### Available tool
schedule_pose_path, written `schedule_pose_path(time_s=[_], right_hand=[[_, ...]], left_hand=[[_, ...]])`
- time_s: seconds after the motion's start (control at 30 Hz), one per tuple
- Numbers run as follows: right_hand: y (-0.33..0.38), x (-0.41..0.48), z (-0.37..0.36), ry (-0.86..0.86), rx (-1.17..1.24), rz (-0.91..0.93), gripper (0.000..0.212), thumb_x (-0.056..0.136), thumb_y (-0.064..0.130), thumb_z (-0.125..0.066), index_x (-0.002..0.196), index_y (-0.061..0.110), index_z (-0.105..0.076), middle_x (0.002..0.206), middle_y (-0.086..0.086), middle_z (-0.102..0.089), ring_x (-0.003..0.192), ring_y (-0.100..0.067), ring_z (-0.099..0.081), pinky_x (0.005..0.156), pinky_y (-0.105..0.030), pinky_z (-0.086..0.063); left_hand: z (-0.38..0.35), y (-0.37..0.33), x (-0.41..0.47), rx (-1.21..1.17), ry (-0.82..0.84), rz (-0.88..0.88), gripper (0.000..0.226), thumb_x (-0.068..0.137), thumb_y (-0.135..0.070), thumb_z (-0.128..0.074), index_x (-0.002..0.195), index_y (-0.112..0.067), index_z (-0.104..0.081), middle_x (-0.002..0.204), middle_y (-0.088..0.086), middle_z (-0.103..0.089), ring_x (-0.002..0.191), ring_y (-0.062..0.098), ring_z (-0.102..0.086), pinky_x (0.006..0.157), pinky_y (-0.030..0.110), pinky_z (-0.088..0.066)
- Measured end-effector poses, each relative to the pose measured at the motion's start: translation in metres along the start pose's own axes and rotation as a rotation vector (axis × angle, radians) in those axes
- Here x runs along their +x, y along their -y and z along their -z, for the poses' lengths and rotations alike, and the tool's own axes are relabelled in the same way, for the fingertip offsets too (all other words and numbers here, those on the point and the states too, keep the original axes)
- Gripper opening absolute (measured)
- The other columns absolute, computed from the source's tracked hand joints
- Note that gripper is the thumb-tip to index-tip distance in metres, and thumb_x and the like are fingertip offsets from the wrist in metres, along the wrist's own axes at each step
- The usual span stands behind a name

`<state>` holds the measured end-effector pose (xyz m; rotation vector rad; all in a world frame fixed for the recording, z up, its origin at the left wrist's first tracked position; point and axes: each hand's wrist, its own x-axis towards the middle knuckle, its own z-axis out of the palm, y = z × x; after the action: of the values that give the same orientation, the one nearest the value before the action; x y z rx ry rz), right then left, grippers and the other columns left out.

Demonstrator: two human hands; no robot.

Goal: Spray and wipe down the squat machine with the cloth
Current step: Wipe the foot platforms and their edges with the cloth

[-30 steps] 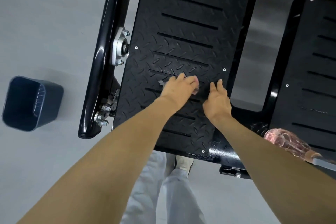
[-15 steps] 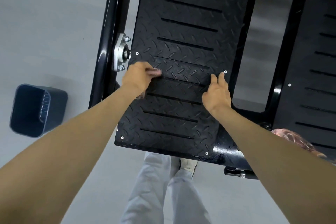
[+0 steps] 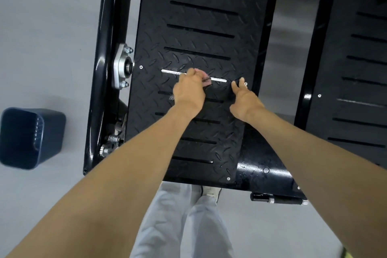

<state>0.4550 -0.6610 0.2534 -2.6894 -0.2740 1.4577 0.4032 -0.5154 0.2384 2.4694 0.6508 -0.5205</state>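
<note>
The squat machine's left black tread footplate (image 3: 199,16) fills the middle of the view. My left hand (image 3: 189,92) is on the plate's middle, fingers curled round a small pinkish cloth (image 3: 204,78) that shows only past my fingertips and lies against one of the plate's slots. My right hand (image 3: 244,100) rests on the plate just to the right, fingers straight and pointing at the plate's right edge, holding nothing. No spray bottle is in view.
A second footplate (image 3: 356,69) stands to the right across a gap. The black frame tube (image 3: 106,48) with a silver bearing block (image 3: 121,67) runs along the left. A dark blue bin (image 3: 29,138) sits on the grey floor at left. My legs are below.
My left hand slid with the cloth from the plate's left edge back right to its middle. My right hand stayed near the right edge. The pink bottle at right has left the view.
</note>
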Motion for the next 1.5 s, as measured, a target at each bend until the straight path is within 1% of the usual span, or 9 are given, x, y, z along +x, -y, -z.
schedule_pose_path(time_s=[0.2, 0.37, 0.7, 0.83, 0.93, 1.0, 1.17, 1.33, 1.5], right_hand=[[-0.009, -0.002, 0.000, 0.034, 0.084, 0.023, 0.090, 0.083, -0.004, -0.050, 0.154, 0.028, -0.006, 0.159, 0.010, 0.016, 0.137, -0.027, -0.035, 0.111, -0.047, -0.033], [0.000, 0.000, 0.002, 0.041, -0.006, -0.018, 0.086, 0.088, 0.001, -0.050, 0.154, 0.019, 0.002, 0.158, 0.006, 0.020, 0.144, -0.024, -0.022, 0.115, -0.043, -0.028], [0.005, -0.005, 0.008, 0.072, -0.151, -0.029, 0.081, 0.092, 0.008, -0.049, 0.153, 0.016, 0.004, 0.159, 0.000, 0.018, 0.147, -0.025, -0.011, 0.120, -0.041, -0.015], [0.013, -0.006, 0.004, -0.144, -0.251, -0.034, 0.081, 0.094, 0.019, -0.054, 0.153, 0.008, 0.002, 0.159, -0.014, 0.012, 0.148, -0.028, 0.004, 0.121, -0.040, -0.009], [0.023, 0.010, 0.014, -0.192, -0.136, -0.055, 0.085, 0.095, 0.021, -0.054, 0.152, 0.006, 0.007, 0.158, -0.015, 0.016, 0.148, -0.028, 0.005, 0.121, -0.041, -0.008], [0.025, 0.022, 0.024, -0.203, -0.103, -0.060, 0.088, 0.096, 0.026, -0.055, 0.151, 0.007, 0.010, 0.158, -0.013, 0.020, 0.148, -0.027, 0.006, 0.120, -0.042, -0.008], [0.019, 0.040, 0.040, -0.101, -0.145, -0.112, 0.119, 0.081, 0.045, -0.071, 0.149, 0.011, 0.020, 0.154, -0.010, 0.032, 0.146, -0.026, 0.018, 0.119, -0.045, -0.004], [0.019, 0.045, 0.041, -0.105, -0.229, -0.104, 0.125, 0.079, 0.045, -0.072, 0.146, 0.007, 0.026, 0.154, -0.009, 0.032, 0.146, -0.023, 0.019, 0.119, -0.045, -0.001], [0.024, 0.041, 0.023, -0.148, -0.199, -0.116, 0.114, 0.086, 0.044, -0.065, 0.146, 0.006, 0.025, 0.154, -0.010, 0.030, 0.146, -0.022, 0.017, 0.119, -0.044, -0.001]], left_hand=[[-0.020, -0.053, 0.000, 0.216, 0.179, -0.232, 0.050, 0.095, -0.006, -0.047, 0.143, -0.015, -0.036, 0.144, 0.003, -0.038, 0.129, 0.027, -0.035, 0.098, 0.040, -0.040], [-0.009, -0.026, 0.008, 0.490, 0.139, -0.446, 0.064, 0.093, -0.009, -0.051, 0.150, -0.016, -0.022, 0.149, 0.000, -0.032, 0.130, 0.030, -0.032, 0.099, 0.039, -0.039], [0.044, 0.081, 0.007, 0.556, 0.049, -0.250, 0.069, 0.083, 0.003, -0.057, 0.144, -0.018, -0.031, 0.141, 0.003, -0.038, 0.117, 0.032, -0.043, 0.087, 0.040, -0.047], [0.054, 0.095, 0.013, 0.051, 0.069, -0.044, 0.054, 0.086, 0.009, -0.050, 0.131, -0.020, -0.054, 0.126, 0.007, -0.051, 0.106, 0.035, -0.055, 0.077, 0.039, -0.050], [0.064, 0.081, 0.033, -0.402, -0.103, 0.054, 0.036, 0.090, 0.005, -0.054, 0.120, -0.013, -0.064, 0.108, 0.011, -0.056, 0.093, 0.032, -0.062, 0.082, 0.034, -0.051], [0.071, 0.072, 0.047, -0.252, -0.230, -0.015, 0.044, 0.089, 0.008, -0.053, 0.128, -0.010, -0.059, 0.115, 0.010, -0.053, 0.104, 0.020, -0.055, 0.094, 0.018, -0.041], [0.061, 0.051, 0.058, 0.290, -0.103, 0.012, 0.046, 0.087, 0.006, -0.048, 0.131, -0.005, -0.049, 0.131, 0.012, -0.044, 0.116, 0.032, -0.044, 0.092, 0.040, -0.047], [0.031, 0.009, 0.048, 0.267, -0.100, -0.056, 0.041, 0.091, 0.001, -0.047, 0.130, -0.007, -0.047, 0.131, 0.009, -0.042, 0.115, 0.028, -0.044, 0.088, 0.037, -0.043], [0.007, -0.039, 0.047, 0.237, 0.102, -0.264, 0.057, 0.088, -0.008, -0.059, 0.140, -0.015, -0.036, 0.139, 0.006, -0.033, 0.121, 0.029, -0.037, 0.094, 0.038, -0.042]])
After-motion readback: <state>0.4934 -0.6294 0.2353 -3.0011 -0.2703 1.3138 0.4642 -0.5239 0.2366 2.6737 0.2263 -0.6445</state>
